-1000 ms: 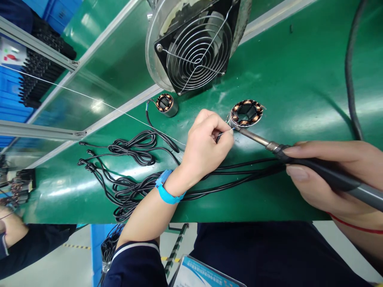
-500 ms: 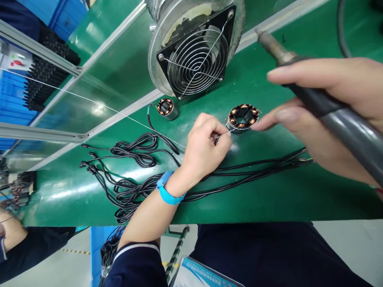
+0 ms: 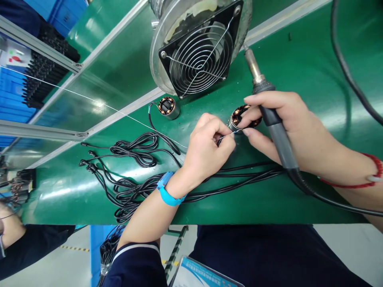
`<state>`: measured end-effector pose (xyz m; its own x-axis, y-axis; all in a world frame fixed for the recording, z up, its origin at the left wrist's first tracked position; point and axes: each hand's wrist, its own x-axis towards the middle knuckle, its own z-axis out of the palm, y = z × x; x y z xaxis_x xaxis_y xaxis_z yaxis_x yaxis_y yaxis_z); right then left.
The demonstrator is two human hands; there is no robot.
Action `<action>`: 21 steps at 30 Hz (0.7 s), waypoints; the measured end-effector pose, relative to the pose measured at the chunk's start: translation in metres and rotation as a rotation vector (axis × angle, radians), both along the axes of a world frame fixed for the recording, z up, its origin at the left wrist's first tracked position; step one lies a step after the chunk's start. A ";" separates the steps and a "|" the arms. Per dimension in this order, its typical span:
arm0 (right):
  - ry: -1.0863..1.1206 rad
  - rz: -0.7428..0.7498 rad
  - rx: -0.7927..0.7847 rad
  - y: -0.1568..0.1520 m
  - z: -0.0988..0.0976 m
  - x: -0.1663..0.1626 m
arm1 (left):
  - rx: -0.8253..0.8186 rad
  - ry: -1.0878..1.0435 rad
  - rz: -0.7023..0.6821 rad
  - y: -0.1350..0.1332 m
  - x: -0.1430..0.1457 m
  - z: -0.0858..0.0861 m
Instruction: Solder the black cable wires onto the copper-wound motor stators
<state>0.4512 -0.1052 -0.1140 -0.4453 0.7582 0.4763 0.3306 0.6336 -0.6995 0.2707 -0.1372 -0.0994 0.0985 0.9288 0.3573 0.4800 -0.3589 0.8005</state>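
Observation:
My right hand is closed around a soldering iron, its metal tip pointing up and away toward the fan. That hand's thumb and a fingertip reach to thin wires beside a motor stator with copper windings, which the fingers partly cover. My left hand, with a blue wristband, pinches the thin wire ends close to the stator's near left side. A thin white strand, perhaps solder wire, runs from the left hand up to the far left. Another stator with a black cable stands left of the hands.
A round fan with a wire guard stands at the back. Coiled black cables lie on the green table, stretching under my left arm. The iron's cord trails right. Another person's arm shows at far left.
My right hand has moved left and away from the camera with the soldering iron, its fingers coming to the wires at the stator. My left hand has barely shifted.

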 end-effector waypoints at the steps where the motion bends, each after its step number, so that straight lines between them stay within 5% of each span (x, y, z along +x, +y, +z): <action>1: -0.011 -0.009 0.009 0.000 0.001 -0.001 | -0.007 -0.001 -0.001 0.000 0.000 0.000; 5: -0.032 -0.068 0.037 -0.001 0.002 -0.001 | -0.190 -0.079 0.017 -0.003 -0.002 0.007; 12: -0.162 0.009 0.139 0.011 -0.010 0.002 | -0.971 -0.344 -0.137 0.007 -0.014 0.030; 17: -0.205 0.005 0.167 0.010 -0.008 0.002 | -0.953 -0.555 0.073 0.015 -0.017 0.037; 21: -0.189 0.035 0.159 0.004 -0.001 0.005 | -0.988 -0.565 0.096 0.016 -0.013 0.032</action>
<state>0.4566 -0.1008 -0.1154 -0.5627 0.6627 0.4942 0.4221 0.7444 -0.5175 0.2580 -0.1212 -0.0678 0.0698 0.8235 -0.5630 -0.0473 0.5665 0.8227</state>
